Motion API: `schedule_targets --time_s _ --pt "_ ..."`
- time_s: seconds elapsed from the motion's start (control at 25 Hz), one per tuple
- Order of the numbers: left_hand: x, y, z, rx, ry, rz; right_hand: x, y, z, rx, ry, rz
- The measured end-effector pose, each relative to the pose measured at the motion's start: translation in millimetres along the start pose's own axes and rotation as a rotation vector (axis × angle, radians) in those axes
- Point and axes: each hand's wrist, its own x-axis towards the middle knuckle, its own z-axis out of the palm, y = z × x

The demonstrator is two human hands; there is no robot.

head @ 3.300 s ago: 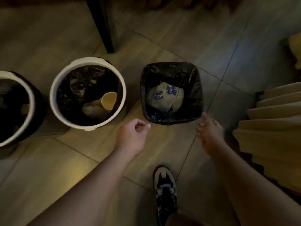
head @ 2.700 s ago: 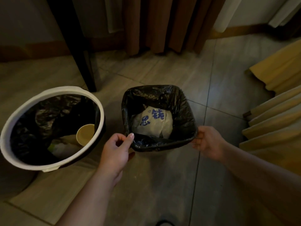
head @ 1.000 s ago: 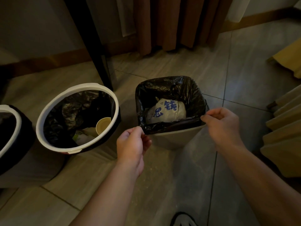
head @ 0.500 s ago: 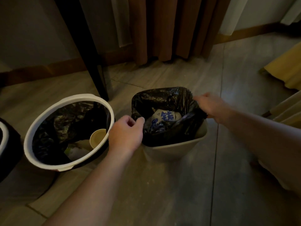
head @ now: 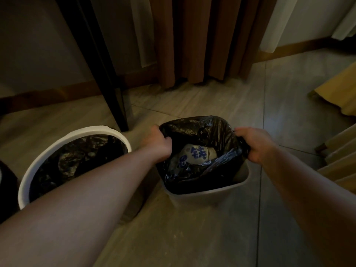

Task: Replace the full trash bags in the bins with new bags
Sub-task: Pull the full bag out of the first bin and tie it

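Note:
A small square pale bin [head: 210, 195] stands on the floor in the middle. Its black trash bag [head: 198, 132] is peeled off the near rim and bunched upward. Inside lies a white wrapper with blue characters [head: 194, 154]. My left hand [head: 159, 144] grips the bag's left edge. On the right edge, my right hand [head: 254, 144] is closed on the gathered plastic. A round white-rimmed bin [head: 25, 182] with a black liner sits to the left, partly hidden by my left forearm.
A black table leg [head: 107, 78] stands behind the round bin. Brown curtains [head: 202, 39] hang at the back. Yellow fabric folds [head: 342, 162] lie at the right. Part of a third dark bin [head: 5, 182] shows at the far left edge.
Both hands have moved from the bag's near corners to its far side edges and closed on it. The bag's near edge has come off the rim, baring the pale bin wall.

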Motion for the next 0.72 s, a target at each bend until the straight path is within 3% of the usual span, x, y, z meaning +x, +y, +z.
schedule_targets --time_s 0.16,0.32,0.52,0.72 --pt "10.1 -6.1 3.6 -0.168 0.141 -0.03 -1.8 -15.2 5.6 -0.101 0.135 -0.243" --pt "8.9 -12.0 12.4 -0.353 0.339 -0.055 -8.2 -28.9 17.5 -0.275 0.028 -0.436" --pt "-3.4 -13.6 22.1 -0.347 0.519 -0.062 -24.1 -36.4 17.4 -0.108 0.094 -0.571" --pt "-16.9 -23.5 7.6 -0.193 0.5 0.16 -31.1 -23.6 -4.7 0.0 0.067 -0.593"
